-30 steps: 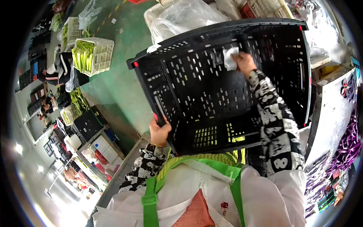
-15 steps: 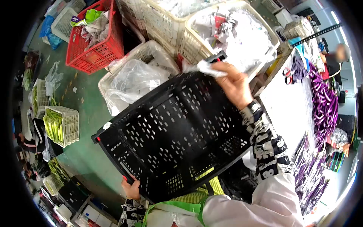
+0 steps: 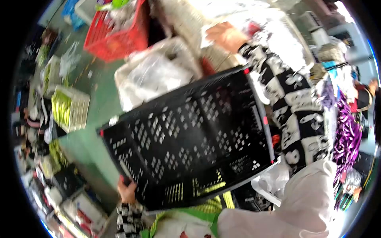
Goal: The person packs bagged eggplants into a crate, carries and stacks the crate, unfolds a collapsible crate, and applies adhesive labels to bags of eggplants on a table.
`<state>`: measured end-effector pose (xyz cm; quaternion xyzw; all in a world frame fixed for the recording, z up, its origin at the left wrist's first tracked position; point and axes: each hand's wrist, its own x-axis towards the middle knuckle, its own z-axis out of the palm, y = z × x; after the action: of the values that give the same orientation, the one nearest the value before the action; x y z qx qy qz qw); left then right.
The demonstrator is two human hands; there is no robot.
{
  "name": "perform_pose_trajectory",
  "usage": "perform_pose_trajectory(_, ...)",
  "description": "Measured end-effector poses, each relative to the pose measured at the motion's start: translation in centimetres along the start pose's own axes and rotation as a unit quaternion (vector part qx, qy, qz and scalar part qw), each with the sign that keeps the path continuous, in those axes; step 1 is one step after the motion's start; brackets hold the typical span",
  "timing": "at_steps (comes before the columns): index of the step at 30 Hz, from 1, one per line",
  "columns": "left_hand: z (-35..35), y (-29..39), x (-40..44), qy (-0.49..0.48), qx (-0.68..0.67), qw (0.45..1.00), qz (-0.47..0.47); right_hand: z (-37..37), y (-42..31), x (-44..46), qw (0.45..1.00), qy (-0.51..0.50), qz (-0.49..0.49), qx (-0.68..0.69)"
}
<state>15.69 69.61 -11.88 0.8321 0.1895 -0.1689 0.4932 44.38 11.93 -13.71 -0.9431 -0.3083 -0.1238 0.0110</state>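
Here's the black crate (image 3: 190, 137), tilted with its open side toward the wearer, right in front of the body, and the left hand (image 3: 127, 192) has its side rim firmly in its grasp! Out past the far edge, the right hand (image 3: 227, 36) is up at a heap of white plastic (image 3: 278, 45), though with this blur I can't tell whether it grips anything. Just beyond the crate, clear plastic (image 3: 156, 79) fills a pale bin (image 3: 188, 51), and near that, a red basket (image 3: 119, 45).

Green floor (image 3: 97, 148) at left; bright light (image 3: 344, 12) at upper right
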Motion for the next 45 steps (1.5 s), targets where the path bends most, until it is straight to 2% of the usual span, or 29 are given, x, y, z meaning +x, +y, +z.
perform_pose_trajectory(2, -0.2, -0.2, -0.6, 0.018, -0.016, 0.999, -0.040, 3.8, 2.0, -2.2, 0.959, -0.261, 0.060, -0.088)
perform_pose_trajectory(4, 0.3, 1.5, -0.9, 0.038, 0.013, 0.999, -0.026, 4.4, 1.7, -2.9, 0.908, -0.372, 0.043, -0.187)
perform_pose_trajectory(6, 0.3, 2.0, -0.8, 0.045, 0.001, 0.999, -0.026, 2.8, 0.6, -2.1, 0.906, -0.360, 0.002, -0.225)
perform_pose_trajectory(8, 0.1, 2.0, -1.0, 0.059, 0.016, 0.998, -0.030, 2.0, -0.9, -1.6, 0.884, -0.387, 0.028, -0.260)
perform_pose_trajectory(11, 0.3, 0.0, -1.0, 0.100, -0.040, 0.994, -0.019, 1.9, -1.1, -1.7, 0.871, -0.388, 0.018, -0.300)
perform_pose_trajectory(13, 0.8, 1.8, -1.3, 0.088, -0.044, 0.995, -0.025, 4.7, 2.6, -4.9, 0.935, -0.186, -0.002, -0.301)
perform_pose_trajectory(14, 0.5, 0.9, -1.2, 0.080, -0.049, 0.996, -0.012, 1.5, 0.2, -3.0, 0.916, -0.316, 0.078, -0.235)
perform_pose_trajectory(15, 0.4, 0.5, -0.9, 0.070, -0.054, 0.996, 0.004, -2.3, -2.1, -1.2, 0.869, -0.439, 0.157, -0.166)
perform_pose_trajectory(16, 0.9, 1.9, -1.2, 0.083, -0.059, 0.995, -0.001, -1.0, -0.8, -2.5, 0.894, -0.412, 0.129, -0.119)
perform_pose_trajectory(17, 0.7, 0.3, -0.8, 0.078, -0.073, 0.994, 0.006, 0.5, 1.6, -4.3, 0.917, -0.381, 0.095, -0.073)
perform_pose_trajectory(19, 0.2, -1.1, -0.6, 0.099, 0.000, 0.994, 0.037, -0.4, 3.3, -6.1, 0.920, -0.384, 0.078, 0.012)
perform_pose_trajectory(21, 0.1, 1.0, -1.0, 0.093, 0.092, 0.991, 0.028, -3.2, 1.3, -6.1, 0.928, -0.361, 0.089, 0.037)
perform_pose_trajectory(24, 0.1, 0.2, -0.2, 0.104, 0.132, 0.985, 0.026, -4.1, 2.3, -7.2, 0.949, -0.254, 0.112, 0.149)
perform_pose_trajectory(27, 0.7, 4.0, -0.1, 0.156, 0.177, 0.969, 0.069, -5.4, 3.0, -8.2, 0.977, -0.164, 0.090, 0.103)
perform_pose_trajectory(29, 1.4, 8.5, -0.8, 0.158, 0.362, 0.880, 0.264, -7.6, -0.2, -7.8, 0.974, -0.128, 0.143, 0.121)
perform_pose_trajectory(30, 1.9, 10.4, -0.9, 0.115, 0.384, 0.859, 0.318, -10.1, -3.3, -6.9, 0.993, -0.108, -0.006, 0.049)
perform_pose_trajectory(31, 2.5, 12.0, -1.1, 0.071, 0.403, 0.834, 0.370, -11.0, -6.6, -7.1, 0.994, -0.091, -0.039, -0.035)
perform_pose_trajectory(32, 3.3, 13.1, -1.2, 0.025, 0.447, 0.803, 0.392, -13.5, -11.4, -5.9, 0.977, -0.213, 0.000, -0.012)
perform_pose_trajectory(33, 4.3, 14.3, -1.6, -0.041, 0.502, 0.765, 0.402, -12.4, -14.7, -7.1, 0.992, -0.104, -0.058, -0.046)
perform_pose_trajectory(35, 4.2, 11.8, -0.5, -0.120, 0.488, 0.718, 0.482, -15.3, -21.5, -8.6, 0.972, -0.211, -0.100, -0.042)
perform_pose_trajectory(36, 2.7, 8.2, 1.1, -0.104, 0.671, 0.618, 0.396, -12.7, -21.0, -12.8, 0.955, -0.294, -0.034, -0.035)
perform_pose_trajectory(37, 1.1, 5.7, 3.2, -0.073, 0.821, 0.482, 0.296, -11.0, -18.4, -17.7, 0.849, -0.497, -0.013, -0.179)
perform_pose_trajectory(39, 0.7, 5.7, 2.7, -0.132, 0.596, 0.676, 0.412, -11.5, -19.2, -19.5, 0.940, -0.336, 0.038, -0.047)
perform_pose_trajectory(40, 1.2, 5.9, 3.3, -0.139, 0.660, 0.656, 0.339, -12.0, -19.1, -19.2, 0.909, -0.410, 0.029, -0.064)
perform_pose_trajectory(41, 1.5, 7.2, 4.8, -0.067, 0.672, 0.617, 0.404, -12.7, -18.4, -18.6, 0.873, -0.473, 0.063, -0.104)
perform_pose_trajectory(42, 1.4, 8.8, 4.1, -0.129, 0.497, 0.722, 0.463, -13.0, -18.8, -19.4, 0.928, -0.358, 0.084, -0.059)
perform_pose_trajectory(43, 1.7, 8.2, 4.0, -0.138, 0.485, 0.726, 0.468, -13.1, -20.9, -20.7, 0.963, -0.244, 0.110, -0.019)
perform_pose_trajectory(44, 1.5, 8.7, 3.8, -0.143, 0.492, 0.749, 0.420, -12.8, -21.9, -19.2, 0.978, -0.172, 0.119, -0.022)
perform_pose_trajectory(45, 0.5, 8.1, 3.5, -0.117, 0.476, 0.759, 0.429, -14.0, -24.0, -17.2, 0.977, -0.155, 0.144, -0.011)
